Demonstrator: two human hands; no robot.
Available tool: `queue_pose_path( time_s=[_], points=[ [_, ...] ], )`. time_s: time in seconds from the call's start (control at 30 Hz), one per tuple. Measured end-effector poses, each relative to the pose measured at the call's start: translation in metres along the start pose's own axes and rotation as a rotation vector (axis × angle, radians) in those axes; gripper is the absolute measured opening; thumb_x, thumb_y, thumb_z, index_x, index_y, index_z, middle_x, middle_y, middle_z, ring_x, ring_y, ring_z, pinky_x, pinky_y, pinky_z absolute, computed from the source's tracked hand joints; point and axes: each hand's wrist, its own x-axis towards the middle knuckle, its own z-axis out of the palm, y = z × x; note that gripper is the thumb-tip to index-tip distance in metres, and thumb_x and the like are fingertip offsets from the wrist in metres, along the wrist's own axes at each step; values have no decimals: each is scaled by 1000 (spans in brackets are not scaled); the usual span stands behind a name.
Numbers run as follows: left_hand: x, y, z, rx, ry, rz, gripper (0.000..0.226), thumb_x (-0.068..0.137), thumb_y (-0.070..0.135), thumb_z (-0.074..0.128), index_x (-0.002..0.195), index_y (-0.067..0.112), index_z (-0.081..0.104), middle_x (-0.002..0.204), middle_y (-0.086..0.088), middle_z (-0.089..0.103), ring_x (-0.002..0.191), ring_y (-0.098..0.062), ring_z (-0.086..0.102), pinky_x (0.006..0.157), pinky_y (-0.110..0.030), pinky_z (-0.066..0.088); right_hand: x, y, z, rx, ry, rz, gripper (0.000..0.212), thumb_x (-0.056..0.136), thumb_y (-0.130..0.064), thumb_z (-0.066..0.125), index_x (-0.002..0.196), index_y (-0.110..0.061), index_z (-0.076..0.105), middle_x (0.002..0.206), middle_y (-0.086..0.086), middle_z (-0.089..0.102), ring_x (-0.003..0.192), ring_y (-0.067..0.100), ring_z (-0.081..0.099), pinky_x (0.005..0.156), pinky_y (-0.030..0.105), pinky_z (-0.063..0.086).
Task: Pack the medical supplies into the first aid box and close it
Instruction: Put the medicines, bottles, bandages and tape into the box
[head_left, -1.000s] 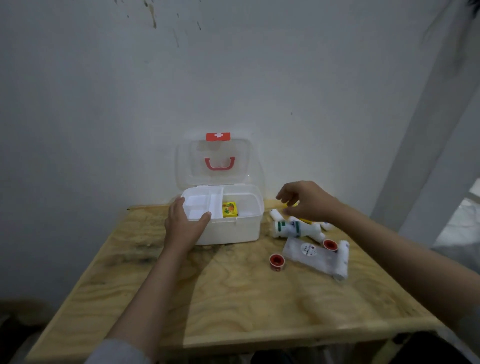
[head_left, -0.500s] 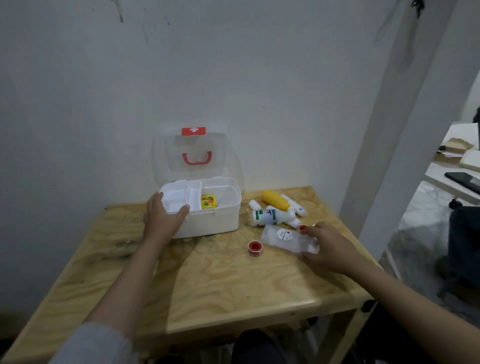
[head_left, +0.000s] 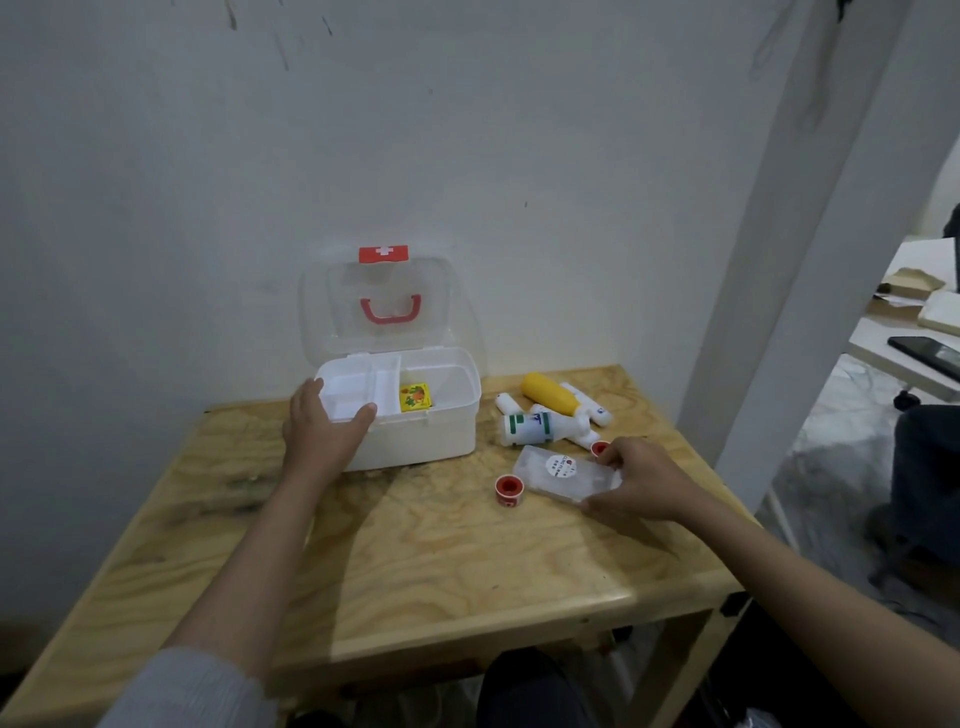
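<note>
The white first aid box (head_left: 431, 434) stands open at the back of the wooden table (head_left: 415, 561), its clear lid (head_left: 379, 306) upright against the wall. A small yellow packet (head_left: 414, 397) lies inside. My left hand (head_left: 322, 431) grips the box's front left rim. To the right of the box my right hand (head_left: 641, 480) holds the right end of a clear flat packet (head_left: 563, 470) lying on the table. Near it are a red tape roll (head_left: 509, 488), a second red roll (head_left: 600, 448) partly behind my fingers, a white bottle (head_left: 540, 427), a yellow bottle (head_left: 550, 394) and small white tubes (head_left: 589, 405).
A white wall rises right behind the table. A white pillar (head_left: 789, 260) stands at the table's right edge. Beyond it, another desk (head_left: 914, 358) carries a dark phone and papers. The table's front half is bare wood.
My right hand has come down from over the bottles onto the clear packet's right end. The view has swung to the right. My left hand has stayed on the box.
</note>
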Motion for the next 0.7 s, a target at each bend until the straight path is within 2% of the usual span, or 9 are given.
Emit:
queue_pose_path(
  time_s=[0.1,0.27,0.33,0.5,0.63,0.7],
  points=[
    [-1,0,-1,1,-5,-2,81,81,45,65,146,15,27,155,-7,26,141,-32,26,115,-47,25,-4,-2,-5,62,52,-29,69,58,-38,85,116,-13,58,113,1,58,92,13,53,76,27,45],
    [-2,1,-1,0,-7,-9,81,81,46,65,145,15,27,156,-6,25,141,-32,25,116,-47,24,-6,-5,-21,217,109,-51,55,59,-30,87,105,-15,62,107,2,57,79,17,60,78,37,52],
    [-3,1,-1,-2,-9,-7,81,81,46,65,146,15,27,156,-5,25,142,-32,25,115,-47,23,-5,-5,-27,277,117,-45,56,58,-30,87,106,-15,63,107,-1,59,80,15,62,80,38,55],
    [-4,0,-1,-19,-14,-8,81,80,46,65,146,16,27,156,-4,24,142,-32,24,115,-48,25,-3,-17,-43,385,200,-79,60,62,-27,86,114,-13,60,111,0,62,90,7,62,73,22,51],
    [-4,1,-2,-20,-18,-4,81,81,46,65,146,16,27,156,-5,25,142,-31,25,115,-48,24,8,-44,-56,331,246,-176,62,63,-28,84,118,-12,59,112,4,58,95,17,62,81,31,54],
    [-4,2,-2,-18,-17,-9,81,80,46,65,146,16,27,156,-5,25,141,-31,25,115,-47,25,18,-59,-61,267,254,-218,62,65,-30,83,119,-12,59,112,3,56,95,16,61,81,28,52]
  ],
)
